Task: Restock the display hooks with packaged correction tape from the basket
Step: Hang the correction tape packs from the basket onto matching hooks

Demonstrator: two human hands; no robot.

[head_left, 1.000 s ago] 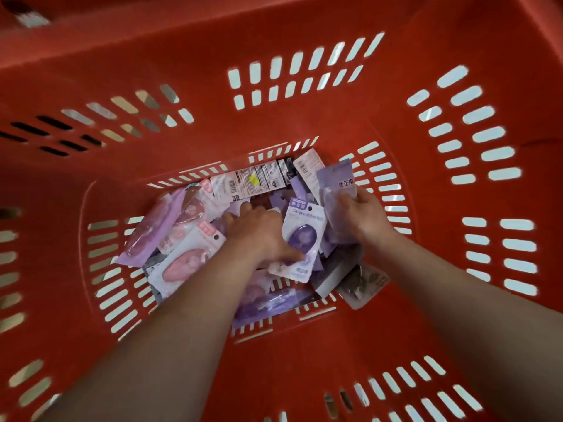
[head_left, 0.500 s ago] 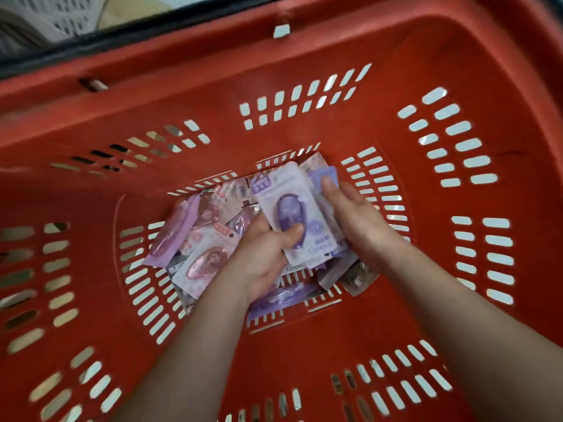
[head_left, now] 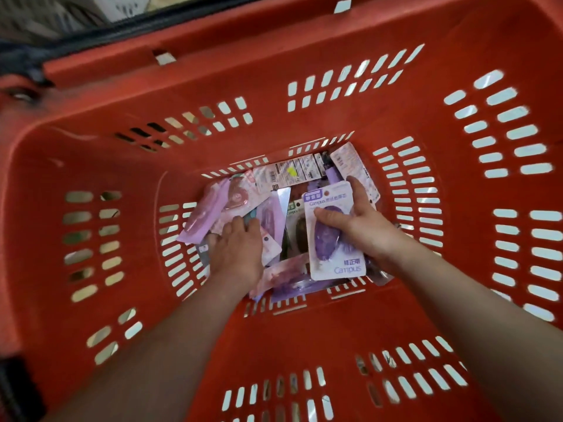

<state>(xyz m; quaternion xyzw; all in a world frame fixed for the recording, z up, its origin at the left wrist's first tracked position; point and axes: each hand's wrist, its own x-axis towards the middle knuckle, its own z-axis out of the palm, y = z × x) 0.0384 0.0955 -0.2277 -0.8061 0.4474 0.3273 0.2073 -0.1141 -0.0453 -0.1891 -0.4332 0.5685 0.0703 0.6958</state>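
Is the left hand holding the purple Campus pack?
No: the right hand grips the purple Campus pack, thumb across its front; the left hand lies palm down on the pink packs.

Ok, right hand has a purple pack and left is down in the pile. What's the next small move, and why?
Probably close the left hand on one pink pack and lift it toward the right hand. The right pinches the purple Campus pack, thumb across its front, while the left's fingertips are buried among packs in the basket; whether they grip one is unclear.
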